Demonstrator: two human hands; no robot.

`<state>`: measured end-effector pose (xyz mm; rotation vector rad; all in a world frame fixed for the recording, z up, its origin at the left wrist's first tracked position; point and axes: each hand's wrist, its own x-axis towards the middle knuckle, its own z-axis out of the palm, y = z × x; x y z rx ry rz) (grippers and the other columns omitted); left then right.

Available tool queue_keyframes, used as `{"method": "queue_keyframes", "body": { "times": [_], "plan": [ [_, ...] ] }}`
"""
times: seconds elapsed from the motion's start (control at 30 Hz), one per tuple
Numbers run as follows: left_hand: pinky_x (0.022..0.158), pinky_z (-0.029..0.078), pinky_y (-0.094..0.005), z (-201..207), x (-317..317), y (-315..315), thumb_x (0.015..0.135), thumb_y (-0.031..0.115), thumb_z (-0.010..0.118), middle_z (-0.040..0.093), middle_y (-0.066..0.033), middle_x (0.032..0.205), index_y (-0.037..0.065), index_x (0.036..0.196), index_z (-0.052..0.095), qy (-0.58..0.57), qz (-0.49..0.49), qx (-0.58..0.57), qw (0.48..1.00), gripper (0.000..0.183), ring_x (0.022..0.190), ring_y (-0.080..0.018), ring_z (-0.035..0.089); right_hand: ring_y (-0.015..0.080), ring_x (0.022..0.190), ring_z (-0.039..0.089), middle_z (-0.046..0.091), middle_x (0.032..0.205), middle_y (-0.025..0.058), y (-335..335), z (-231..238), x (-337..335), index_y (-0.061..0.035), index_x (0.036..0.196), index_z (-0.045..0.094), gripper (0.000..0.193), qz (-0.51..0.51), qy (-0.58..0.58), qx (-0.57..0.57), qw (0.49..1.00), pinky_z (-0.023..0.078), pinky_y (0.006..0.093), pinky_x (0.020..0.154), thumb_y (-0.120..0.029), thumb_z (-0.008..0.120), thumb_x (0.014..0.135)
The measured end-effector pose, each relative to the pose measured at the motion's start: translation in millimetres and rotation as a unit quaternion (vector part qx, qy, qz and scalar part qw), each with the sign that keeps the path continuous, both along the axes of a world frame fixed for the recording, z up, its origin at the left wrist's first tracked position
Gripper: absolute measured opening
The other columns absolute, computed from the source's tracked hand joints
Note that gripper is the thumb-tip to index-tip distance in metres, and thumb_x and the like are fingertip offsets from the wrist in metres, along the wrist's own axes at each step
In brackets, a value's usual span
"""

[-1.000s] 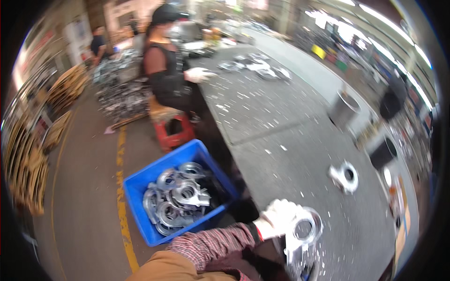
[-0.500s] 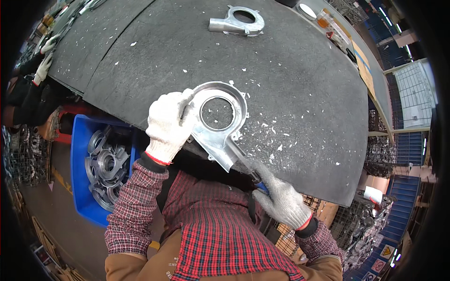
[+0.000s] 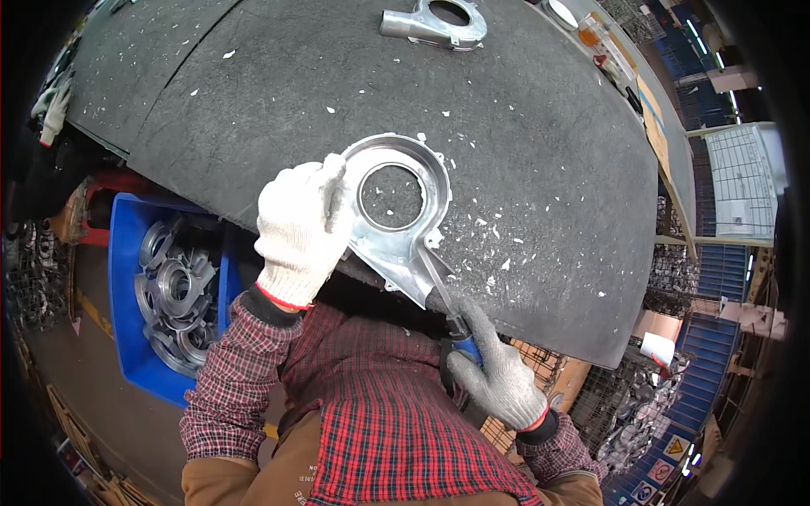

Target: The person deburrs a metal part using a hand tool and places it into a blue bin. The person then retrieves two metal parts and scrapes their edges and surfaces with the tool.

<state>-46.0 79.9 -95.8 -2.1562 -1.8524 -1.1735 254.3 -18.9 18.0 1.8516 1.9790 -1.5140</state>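
Note:
My left hand (image 3: pixel 299 228), in a white knit glove, grips the left rim of a silver metal blower housing (image 3: pixel 384 247). This casting has a round ring with a large hole and a spout pointing toward me, held at the table's near edge. In my right hand (image 3: pixel 502 379), also gloved and greyed with dirt, is a file (image 3: pixel 440 287) with a blue handle (image 3: pixel 467 347). Its flat metal blade lies against the notch where the ring meets the spout. My right index finger stretches along the tool. A similar housing (image 3: pixel 434 29) lies at the table's far side.
White flakes and chips lie scattered over the dark table (image 3: pixel 557 211). A blue bin (image 3: pixel 126 287) with several castings stands at lower left. Another person's gloved hand (image 3: pixel 55 114) is at the far left. Wire baskets of metal parts (image 3: pixel 629 422) stand at lower right.
The file has shifted along the notch, its blade further up against the ring. My right hand has moved slightly left. The whole view has shifted a little; the left hand keeps its grip.

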Motion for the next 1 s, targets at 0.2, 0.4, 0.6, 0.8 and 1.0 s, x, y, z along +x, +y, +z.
{"method": "queue_keyframes", "body": {
  "times": [0.2, 0.4, 0.6, 0.8, 1.0],
  "plan": [
    [0.086, 0.058, -0.0478, -2.8, -2.9, 0.1, 0.084, -0.002, 0.074, 0.074, -0.0162, 0.109, 0.005, 0.129, 0.074, -0.019, -0.010, 0.024, 0.999, 0.045, 0.098, -0.0364, 0.071, 0.0479, 0.126, 0.071, 0.068, 0.141, 0.0325, 4.6, 4.4, -2.6, -0.0097, 0.172, 0.029, 0.082, 0.005, -0.024, 0.005, 1.000, 0.057, 0.0503, 0.106, -0.021, 0.068, 0.100],
    [0.086, 0.055, -0.0477, 1.8, -1.0, -8.9, 0.090, 0.000, 0.074, 0.075, -0.0162, 0.110, 0.004, 0.129, 0.075, 0.002, 0.005, 0.008, 1.000, 0.039, 0.099, -0.0357, 0.071, 0.0420, 0.101, 0.079, 0.076, 0.119, 0.0272, 33.6, 21.3, -2.1, -0.0221, 0.167, 0.041, 0.075, 0.166, -0.073, 0.077, 0.980, 0.066, 0.0500, 0.083, -0.019, 0.071, 0.099],
    [0.087, 0.055, -0.0468, 0.3, -6.0, -5.5, 0.094, 0.005, 0.075, 0.077, -0.0141, 0.108, 0.005, 0.128, 0.078, -0.042, -0.005, -0.001, 0.999, 0.035, 0.094, -0.0351, 0.071, 0.0412, 0.073, 0.078, 0.074, 0.091, 0.0252, 71.3, 24.7, -31.2, -0.0255, 0.165, 0.044, 0.071, 0.263, -0.124, 0.143, 0.946, 0.065, 0.0510, 0.059, -0.026, 0.071, 0.100],
    [0.091, 0.053, -0.0471, 1.2, -1.6, -8.0, 0.090, 0.006, 0.079, 0.075, -0.0126, 0.103, 0.007, 0.129, 0.079, -0.006, 0.038, 0.038, 0.999, 0.039, 0.094, -0.0350, 0.068, 0.0413, 0.082, 0.079, 0.076, 0.101, 0.0220, 79.2, 34.5, -41.5, -0.0192, 0.165, 0.044, 0.074, 0.268, -0.144, 0.090, 0.948, 0.065, 0.0508, 0.069, -0.021, 0.074, 0.098],
    [0.091, 0.052, -0.0479, 5.2, -4.6, -3.8, 0.092, 0.006, 0.076, 0.069, -0.0132, 0.098, 0.006, 0.130, 0.079, -0.038, 0.050, -0.001, 0.998, 0.038, 0.095, -0.0364, 0.066, 0.0426, 0.071, 0.078, 0.075, 0.086, 0.0251, 105.0, 26.2, -69.5, -0.0220, 0.160, 0.043, 0.065, 0.258, -0.112, 0.179, 0.943, 0.063, 0.0533, 0.056, -0.022, 0.069, 0.101]
  ]
}}
